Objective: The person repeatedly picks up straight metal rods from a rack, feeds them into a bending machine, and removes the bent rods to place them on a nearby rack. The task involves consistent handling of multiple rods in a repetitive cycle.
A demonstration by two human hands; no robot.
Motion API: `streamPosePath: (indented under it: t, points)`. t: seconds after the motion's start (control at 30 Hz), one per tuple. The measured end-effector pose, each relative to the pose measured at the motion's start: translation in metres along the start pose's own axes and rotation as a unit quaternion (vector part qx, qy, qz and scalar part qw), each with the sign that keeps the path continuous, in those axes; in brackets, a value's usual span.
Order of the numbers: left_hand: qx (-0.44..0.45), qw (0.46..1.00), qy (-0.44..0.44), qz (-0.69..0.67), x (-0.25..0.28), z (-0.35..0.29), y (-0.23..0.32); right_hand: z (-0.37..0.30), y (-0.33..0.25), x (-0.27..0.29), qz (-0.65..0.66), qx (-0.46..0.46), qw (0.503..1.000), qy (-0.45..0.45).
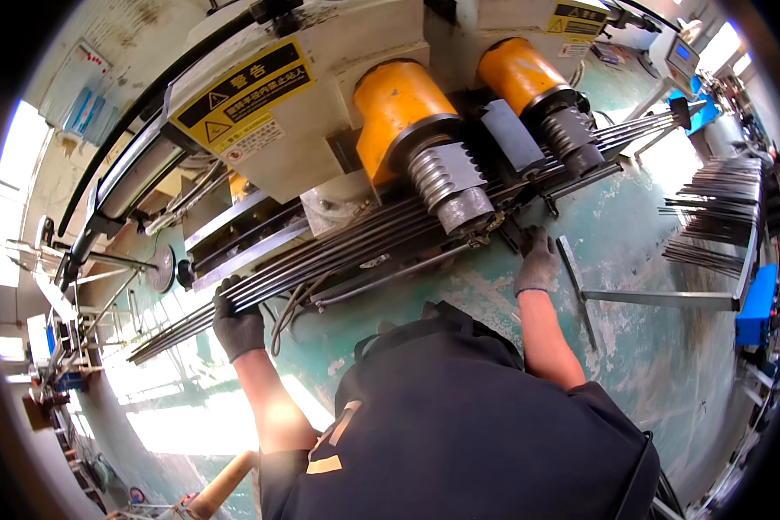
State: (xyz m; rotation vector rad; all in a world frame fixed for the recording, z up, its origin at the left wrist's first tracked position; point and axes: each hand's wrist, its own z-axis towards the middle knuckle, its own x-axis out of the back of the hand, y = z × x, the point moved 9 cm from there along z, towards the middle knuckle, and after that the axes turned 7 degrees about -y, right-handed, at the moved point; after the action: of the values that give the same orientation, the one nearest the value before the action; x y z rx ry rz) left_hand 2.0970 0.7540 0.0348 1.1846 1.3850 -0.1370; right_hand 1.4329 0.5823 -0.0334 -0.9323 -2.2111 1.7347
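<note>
We see the left hand point(238, 331), its gloved fingers curled around dark rods point(321, 258); whether the right hand's point(537, 267) fingers, beneath a threaded spindle point(449, 173), grip anything we cannot tell. The rods, long, slender and bundled, slant along the machine's point(321, 130) near edge. Their left ends jut over green floor point(485, 316), which spreads between our body and a metal stand point(659, 299).

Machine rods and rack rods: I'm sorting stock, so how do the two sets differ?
The machine rods have the left hand on them; neither hand touches the rack rods. The machine rods form a long, narrow band running past two orange housings; the rack rods form a broader pile at the right. Both sets look thin and dark.
</note>
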Motion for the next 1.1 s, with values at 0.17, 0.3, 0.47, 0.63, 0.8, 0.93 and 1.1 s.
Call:
streamPosePath:
  t: [0.17,0.3,0.47,0.63,0.8,0.93,1.1]
  points:
    - [-0.015,0.999,-0.007,0.052,-0.016,-0.013,-0.033,0.009,0.027,0.04,-0.045,-0.037,0.998,0.032]
    - [0.028,0.999,-0.004,0.032,-0.044,-0.036,-0.082,0.015,0.033,0.036,-0.076,-0.057,0.995,0.01]
    - [0.063,0.995,-0.039,0.061,-0.078,-0.055,-0.11,0.009,0.042,0.006,-0.123,-0.074,0.988,-0.05]
    - [0.117,0.986,-0.117,-0.013,-0.075,-0.059,-0.108,-0.004,0.076,-0.015,-0.112,-0.105,0.982,-0.106]
    - [0.007,0.961,-0.168,0.218,-0.038,-0.062,-0.042,-0.015,0.107,0.006,-0.215,-0.129,0.959,-0.134]
    - [-0.032,0.951,-0.145,0.27,0.026,-0.046,0.043,-0.032,0.135,0.059,-0.267,-0.144,0.948,-0.097]
    - [-0.076,0.987,0.048,-0.133,0.152,-0.017,0.189,-0.055,0.18,0.131,-0.389,-0.153,0.908,-0.003]
